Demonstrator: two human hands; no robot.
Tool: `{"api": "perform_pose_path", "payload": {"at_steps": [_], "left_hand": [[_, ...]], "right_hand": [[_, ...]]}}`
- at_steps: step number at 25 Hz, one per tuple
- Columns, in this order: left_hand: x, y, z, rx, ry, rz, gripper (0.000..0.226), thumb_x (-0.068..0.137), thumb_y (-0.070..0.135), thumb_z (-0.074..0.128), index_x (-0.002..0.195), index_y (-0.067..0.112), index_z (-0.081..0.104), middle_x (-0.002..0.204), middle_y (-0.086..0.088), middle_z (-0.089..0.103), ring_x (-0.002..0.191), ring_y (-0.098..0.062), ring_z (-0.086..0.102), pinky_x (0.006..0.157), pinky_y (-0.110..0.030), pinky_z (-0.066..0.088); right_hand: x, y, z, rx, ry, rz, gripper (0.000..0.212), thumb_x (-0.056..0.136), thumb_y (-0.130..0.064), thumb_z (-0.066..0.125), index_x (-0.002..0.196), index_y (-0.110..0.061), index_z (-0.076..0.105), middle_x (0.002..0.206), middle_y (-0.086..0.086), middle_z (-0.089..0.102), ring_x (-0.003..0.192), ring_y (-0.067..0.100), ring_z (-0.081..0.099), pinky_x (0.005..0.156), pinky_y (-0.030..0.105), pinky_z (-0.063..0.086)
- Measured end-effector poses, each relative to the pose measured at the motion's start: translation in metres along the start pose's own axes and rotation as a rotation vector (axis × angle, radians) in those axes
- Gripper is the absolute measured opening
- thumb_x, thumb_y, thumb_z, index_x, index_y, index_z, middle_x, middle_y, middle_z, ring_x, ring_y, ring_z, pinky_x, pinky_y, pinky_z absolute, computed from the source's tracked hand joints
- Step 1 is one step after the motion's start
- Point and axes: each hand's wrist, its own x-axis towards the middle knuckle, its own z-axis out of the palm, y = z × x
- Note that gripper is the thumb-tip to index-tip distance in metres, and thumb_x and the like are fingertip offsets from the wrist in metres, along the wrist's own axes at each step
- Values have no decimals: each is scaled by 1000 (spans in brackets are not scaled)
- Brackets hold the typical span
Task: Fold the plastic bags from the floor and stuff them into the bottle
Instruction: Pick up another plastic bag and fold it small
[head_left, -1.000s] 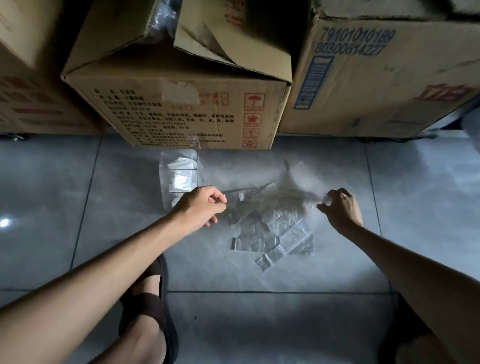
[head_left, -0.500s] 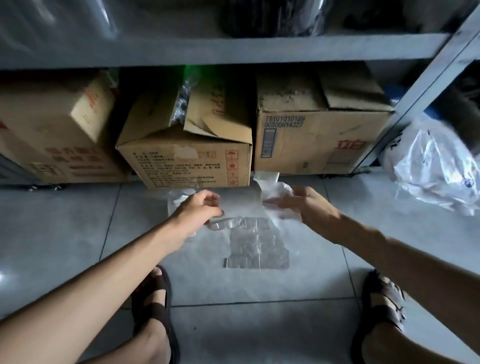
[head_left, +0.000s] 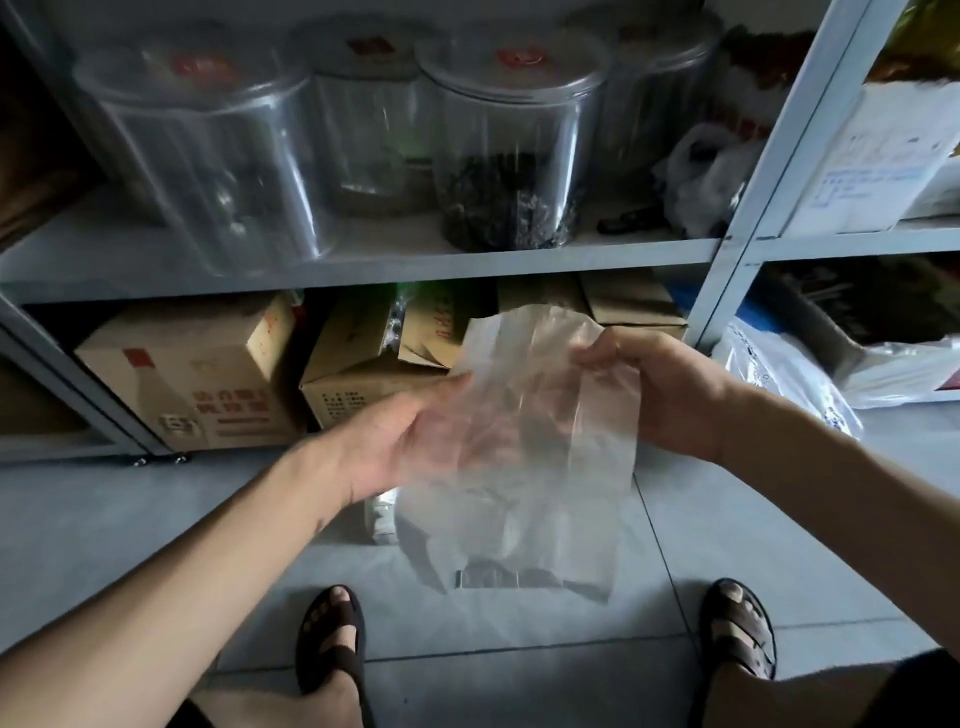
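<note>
clear crinkled plastic bag (head_left: 566, 499) between left hand (head_left: 395, 441) and right hand (head_left: 670, 397)

I take the plastic bag (head_left: 545, 447) as my marker: it hangs in the air at the middle. My left hand (head_left: 405, 436) holds its left edge and my right hand (head_left: 665, 389) pinches its upper right edge. Behind it, cardboard boxes (head_left: 197, 374) sit on the floor (head_left: 104, 545) under a shelf board (head_left: 363, 267). Above it, 4 jars (head_left: 509, 156) stand on that board. Below it, more bags (head_left: 511, 578) lie on the floor, and the bottle (head_left: 382, 517) lies below its left edge, under my left wrist. Right of it a post (head_left: 753, 208) rises, with a sack (head_left: 779, 374) at its foot. Nearer me than the bag, my 2 feet stand on the floor, the left foot (head_left: 332, 639) to its left and the right foot (head_left: 737, 634) to its right.
</note>
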Motion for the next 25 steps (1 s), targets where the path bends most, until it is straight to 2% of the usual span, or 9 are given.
{"api": "perform_pose_path", "payload": {"at_steps": [2,4,8,10,14,16,19,22,25], "left_hand": [[-11,-5,10,58,75,16,20,80,14,70,94,1,76,90,-16,77,68,-21,75,61,-30,62],[-16,-6,15,200,145,100,17,77,11,71,88,-1,75,82,-16,76,60,-19,73,55,-27,60],[-12,3,8,249,270,272,27,76,18,72,96,0,74,89,-17,77,64,-20,73,52,-25,58],[-7,4,4,266,298,313,22,83,16,69,97,-1,72,88,-17,76,64,-21,73,51,-25,57],[5,6,0,273,306,340,22,87,22,67,98,3,71,100,-22,74,76,-31,71,59,-31,59],[7,8,-1,296,309,320,25,89,29,65,104,9,72,105,-18,75,88,-36,73,62,-31,60],[3,6,1,368,270,281,30,91,30,61,110,9,71,100,-16,76,86,-34,75,61,-29,60],[0,4,2,421,258,303,36,79,28,66,107,7,71,99,-19,76,85,-32,75,71,-35,61],[1,1,2,459,352,364,18,85,18,68,99,7,72,97,-18,76,90,-36,74,87,-49,57]], "right_hand": [[-6,-1,-1,-30,49,-35,28,87,-10,48,78,-5,74,85,14,74,76,24,72,73,34,61],[-7,5,-5,25,78,-40,28,95,-14,47,85,-4,72,88,15,74,78,24,74,72,34,61],[-3,27,-15,53,-8,3,50,101,-39,40,113,-3,73,108,18,73,95,25,73,84,34,59],[-1,41,-18,13,-6,18,43,98,-33,48,112,-2,73,114,20,71,101,27,71,95,40,56],[2,53,-18,-102,291,-80,17,94,-10,58,94,-1,72,96,19,75,81,27,75,81,39,60],[2,49,-19,-91,340,-115,18,96,-9,56,91,0,71,88,17,75,74,23,75,74,35,62],[2,41,-21,-57,393,-156,22,98,-8,53,92,1,72,86,13,76,70,19,73,66,30,62],[3,39,-22,-42,391,-159,23,100,-10,51,101,2,71,93,14,76,75,20,74,67,30,62],[4,39,-20,-60,396,-166,22,99,-12,54,105,1,71,97,15,76,86,25,74,78,38,62]]}}
